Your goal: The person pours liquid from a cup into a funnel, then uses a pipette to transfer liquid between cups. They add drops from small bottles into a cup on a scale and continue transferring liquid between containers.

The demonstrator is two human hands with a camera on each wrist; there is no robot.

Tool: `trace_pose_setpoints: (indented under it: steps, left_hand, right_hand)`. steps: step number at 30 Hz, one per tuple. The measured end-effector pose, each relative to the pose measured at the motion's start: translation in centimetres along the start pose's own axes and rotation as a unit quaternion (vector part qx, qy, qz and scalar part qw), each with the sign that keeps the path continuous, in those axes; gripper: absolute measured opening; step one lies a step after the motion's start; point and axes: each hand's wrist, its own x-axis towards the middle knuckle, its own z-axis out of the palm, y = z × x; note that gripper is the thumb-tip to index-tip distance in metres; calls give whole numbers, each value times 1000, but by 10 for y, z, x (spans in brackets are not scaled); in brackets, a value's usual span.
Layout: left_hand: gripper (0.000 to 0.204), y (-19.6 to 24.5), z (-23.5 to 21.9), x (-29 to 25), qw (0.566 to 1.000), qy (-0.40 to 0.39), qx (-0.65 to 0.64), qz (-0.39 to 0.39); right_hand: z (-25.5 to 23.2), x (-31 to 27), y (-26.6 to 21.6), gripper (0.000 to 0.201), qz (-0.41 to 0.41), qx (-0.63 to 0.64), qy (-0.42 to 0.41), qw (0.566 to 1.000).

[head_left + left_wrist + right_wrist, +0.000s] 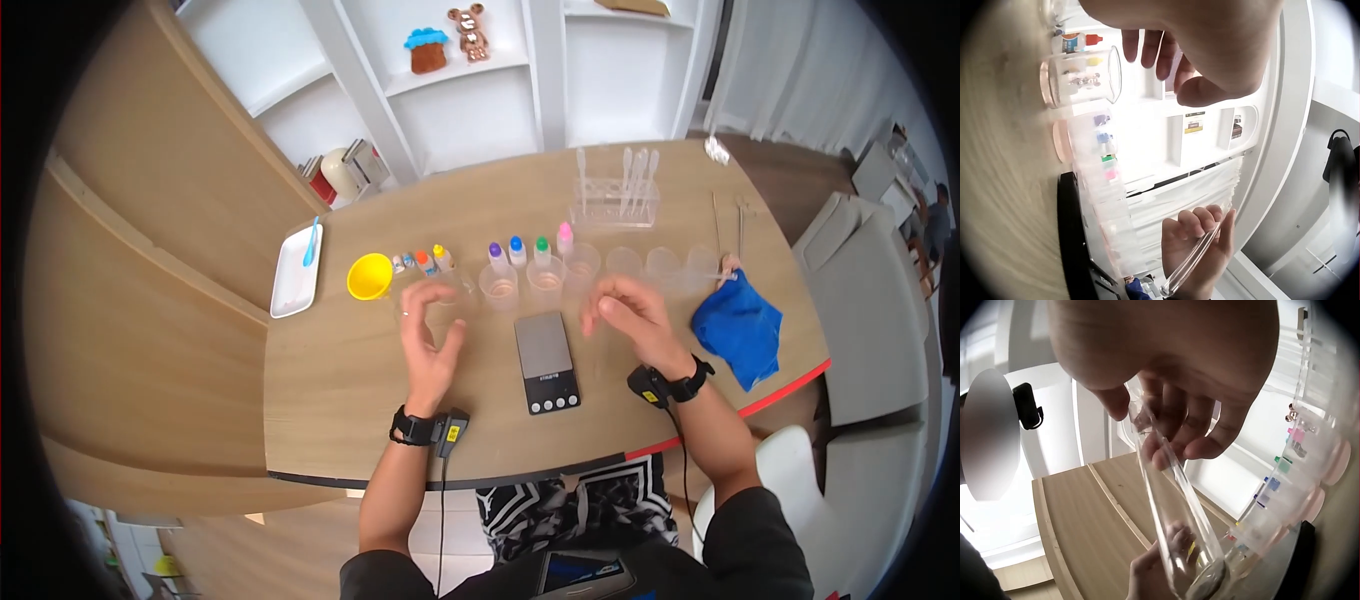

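Observation:
In the head view my right hand (632, 312) is raised right of a digital scale (544, 345). Its thumb and fingers pinch one end of a slim clear rod (1163, 500), glass-like, which slants down toward the wrist in the right wrist view. The left wrist view shows the same rod (1192, 261) across the palm. My left hand (428, 335) hovers left of the scale, fingers loosely bent, nothing between them. Just beyond it stands a clear cup (1082, 81), upright on the table. More clear cups (500, 290) line up behind the scale.
Color-capped bottles (516, 250) stand behind the cups. Leftward are a yellow bowl (370, 275) and a white tray (290, 290) with a blue spoon (312, 245). A clear rack (620, 210) holds several droppers at the back. A blue cloth (740, 325) lies at the right.

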Motion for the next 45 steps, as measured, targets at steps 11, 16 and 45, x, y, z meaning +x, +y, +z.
trace_pose_setpoints:
  steps: [11, 16, 45]
  left_hand:
    - [79, -22, 6, -1, 995, 0, -7, -104]
    - [71, -40, 9, 0, 967, -23, -127, -221]
    - [66, 136, 27, 31, 958, -188, 210, 48]
  right_hand:
    - [7, 0, -7, 17, 50, -11, -51, 997]
    - [7, 1, -4, 18, 31, -18, -61, 998]
    - [4, 0, -5, 16, -32, -189, -72, 979]
